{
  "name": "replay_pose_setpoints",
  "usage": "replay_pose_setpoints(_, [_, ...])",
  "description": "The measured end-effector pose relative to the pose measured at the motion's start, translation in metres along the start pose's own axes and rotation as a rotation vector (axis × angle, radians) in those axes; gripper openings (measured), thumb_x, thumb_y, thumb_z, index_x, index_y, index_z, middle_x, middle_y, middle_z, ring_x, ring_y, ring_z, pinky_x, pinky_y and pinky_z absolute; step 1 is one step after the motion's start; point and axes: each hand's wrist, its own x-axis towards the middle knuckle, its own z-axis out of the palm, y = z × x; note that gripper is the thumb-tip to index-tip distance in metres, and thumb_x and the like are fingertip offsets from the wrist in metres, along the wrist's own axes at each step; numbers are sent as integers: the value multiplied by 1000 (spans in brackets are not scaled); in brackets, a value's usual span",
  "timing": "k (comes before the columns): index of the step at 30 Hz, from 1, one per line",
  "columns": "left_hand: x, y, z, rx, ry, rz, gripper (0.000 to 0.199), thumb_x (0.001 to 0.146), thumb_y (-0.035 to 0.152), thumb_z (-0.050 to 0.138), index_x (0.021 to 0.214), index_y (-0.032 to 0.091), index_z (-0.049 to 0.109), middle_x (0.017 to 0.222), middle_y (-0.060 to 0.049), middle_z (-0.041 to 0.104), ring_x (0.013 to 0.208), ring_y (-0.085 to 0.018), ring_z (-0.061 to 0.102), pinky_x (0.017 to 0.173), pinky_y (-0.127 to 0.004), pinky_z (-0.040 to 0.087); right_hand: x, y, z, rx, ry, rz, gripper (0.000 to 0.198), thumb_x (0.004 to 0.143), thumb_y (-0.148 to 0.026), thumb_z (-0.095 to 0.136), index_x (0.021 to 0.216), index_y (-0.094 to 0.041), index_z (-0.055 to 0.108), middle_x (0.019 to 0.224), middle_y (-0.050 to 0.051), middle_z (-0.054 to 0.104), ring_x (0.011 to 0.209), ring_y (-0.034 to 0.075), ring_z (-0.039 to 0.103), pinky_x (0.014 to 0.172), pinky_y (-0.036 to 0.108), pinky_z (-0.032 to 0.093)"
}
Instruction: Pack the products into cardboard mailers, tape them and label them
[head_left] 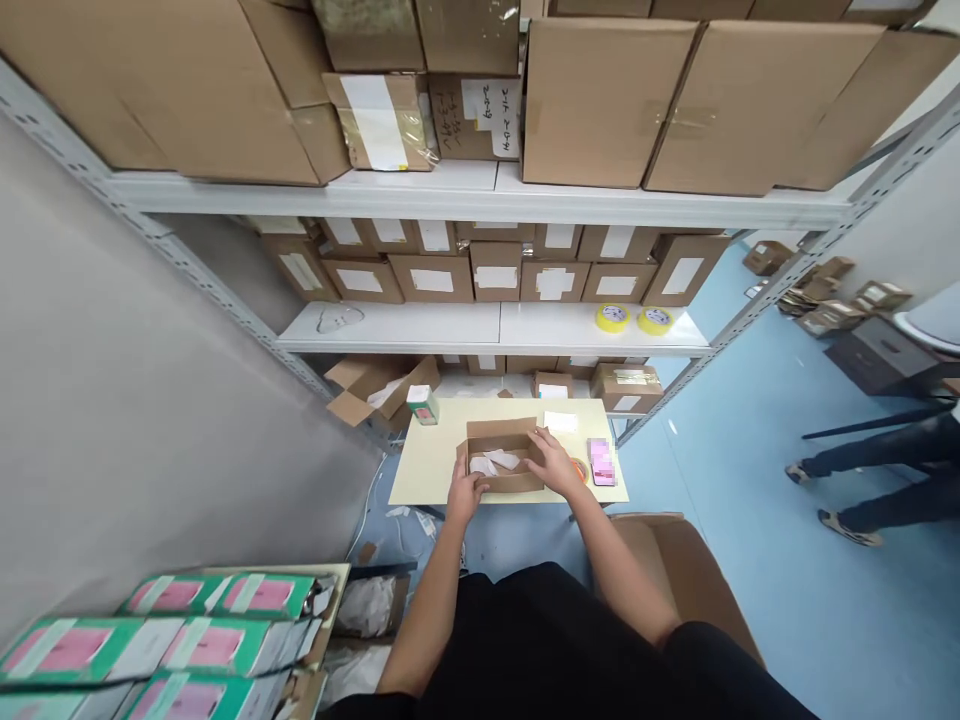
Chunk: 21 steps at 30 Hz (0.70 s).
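Observation:
An open cardboard box (pixel 516 483) sits on the pale yellow table (pixel 416 482), with crumpled white paper (pixel 495 462) inside. My left hand (pixel 464 490) grips its left wall near the front corner. On the opposite side, my right hand (pixel 553 464) holds the right wall, its fingers reaching over the edge. A small green and white box (pixel 423 405) stands at the table's back left. To the right of the cardboard box lie a white card (pixel 560 422), a phone with a pink screen (pixel 601 462) and an orange tape roll (pixel 580 470), partly hidden by my right hand and wrist.
A metal shelf rack (pixel 480 203) full of cartons rises behind the table. Two yellow tape rolls (pixel 613 318) lie on its middle shelf. Green and pink packages (pixel 217 645) are at lower left. A large open carton (pixel 697 570) stands at right; a person's legs (pixel 885 455) show beyond.

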Motion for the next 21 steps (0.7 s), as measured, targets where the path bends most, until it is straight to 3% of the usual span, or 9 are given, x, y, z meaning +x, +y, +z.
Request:
replay_pose_setpoints(5, [71,-39,-8,43,-72,63,25,72,24,79,96,20,79,166,-13,38,154,-43,32,121,-60,35,47,-10,42,-5,47,89,67,88,-29,67,152,-26,52,160,13,47,150,32,43,123,54,37])
replay_pose_setpoints(10, [102,-74,-14,47,-226,39,49,72,18,76,121,21,72,163,-15,42,150,-37,40,119,-51,40,100,-24,96,6,17,178,74,82,-26,70,153,-22,51,161,15,45,150,33,42,123,53,37])
replay_pose_setpoints(15, [116,-103,-38,-70,-114,126,43,86,23,64,129,21,69,144,-13,61,144,-29,47,121,-46,38,151,-39,146,167,-1,230,67,84,-32,68,149,-25,55,148,13,61,135,32,60,114,53,47])
replay_pose_setpoints(18, [138,-127,-68,-149,-20,24,52,89,19,57,140,19,61,143,-14,62,139,-29,53,118,-45,42,183,-46,186,340,-60,289,69,83,-31,66,151,-27,53,146,12,62,127,29,66,108,49,53])
replay_pose_setpoints(21, [169,-155,-104,-197,57,-115,73,87,17,60,157,16,40,151,-18,55,141,-31,52,117,-45,44,217,-56,231,436,-97,325,73,80,-27,65,152,-26,51,151,14,58,133,27,62,110,47,51])
